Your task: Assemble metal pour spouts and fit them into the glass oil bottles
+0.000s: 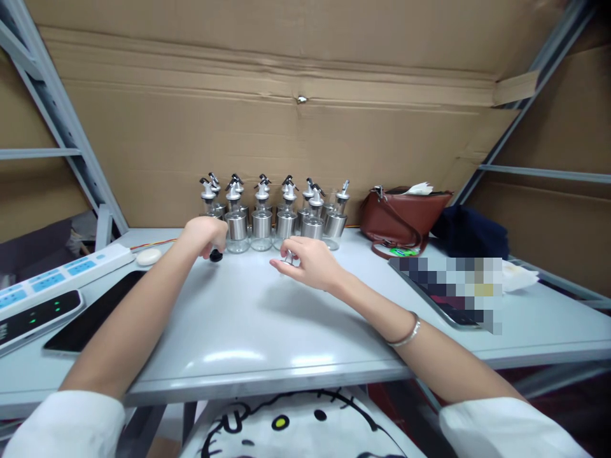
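Observation:
My left hand (pixel 206 234) is closed, fingers pointing down, in front of the left end of a group of glass bottles. A small round black piece (pixel 216 256) shows under its fingertips, just above the table; the rest is hidden by the hand. My right hand (pixel 308 262) is over the table's middle, thumb and fingers curled round a small shiny silvery piece (pixel 289 257), mostly covered. Behind both hands stand several glass oil bottles (pixel 261 224) with steel sleeves and pour spouts. On one bottle (pixel 336 222) at the right end, the spout tilts up.
On the left lie a power strip (pixel 71 270), a dark tablet (pixel 95 315), a device with green lights (pixel 41 318) and a white round object (pixel 149 256). A brown handbag (pixel 403 219) and a partly blurred flat device (pixel 429 292) are right. Cardboard (pixel 300 140) rises behind.

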The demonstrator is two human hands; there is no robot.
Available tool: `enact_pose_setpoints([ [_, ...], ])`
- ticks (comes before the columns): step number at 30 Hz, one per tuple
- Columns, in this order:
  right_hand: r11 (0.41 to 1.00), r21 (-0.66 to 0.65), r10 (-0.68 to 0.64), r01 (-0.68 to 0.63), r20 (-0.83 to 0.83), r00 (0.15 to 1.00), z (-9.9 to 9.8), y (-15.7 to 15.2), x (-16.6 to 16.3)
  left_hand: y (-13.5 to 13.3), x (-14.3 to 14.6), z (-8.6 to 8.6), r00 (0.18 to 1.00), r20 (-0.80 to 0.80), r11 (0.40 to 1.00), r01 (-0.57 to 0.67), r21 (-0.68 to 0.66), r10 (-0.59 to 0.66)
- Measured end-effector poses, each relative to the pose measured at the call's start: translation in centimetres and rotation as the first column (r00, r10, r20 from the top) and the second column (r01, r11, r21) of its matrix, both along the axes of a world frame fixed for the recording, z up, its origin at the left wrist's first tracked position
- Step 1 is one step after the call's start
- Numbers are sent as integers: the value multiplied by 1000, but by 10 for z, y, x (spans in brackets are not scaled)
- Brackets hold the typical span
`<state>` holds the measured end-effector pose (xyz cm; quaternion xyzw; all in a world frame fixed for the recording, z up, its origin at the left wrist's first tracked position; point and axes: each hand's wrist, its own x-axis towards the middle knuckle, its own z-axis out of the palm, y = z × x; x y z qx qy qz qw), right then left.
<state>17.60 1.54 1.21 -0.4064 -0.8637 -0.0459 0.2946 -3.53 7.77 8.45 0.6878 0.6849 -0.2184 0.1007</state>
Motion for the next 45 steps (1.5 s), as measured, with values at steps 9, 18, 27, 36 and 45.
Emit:
enact_pose_setpoints([
  [9,994,-33,-99,100,34,994,0,0,0,6,-3,-10,1000,17,1000,12,-12,-12],
  [18,886,-415,118,-205,-226,967,-20,-1,-18,3,0,-9,998,53,999,44,28,-46],
  [27,786,-501,280,-364,-236,930,-20,-6,-21,-31,28,5,880,365,901,391,-188,-306],
  [36,878,-468,63,99,318,946,21,12,39,-33,23,-27,926,94,928,371,-48,-365],
  [45,618,-758,129,209,360,924,21,19,63,-41,-35,-60,852,50,795,463,393,-521],
])
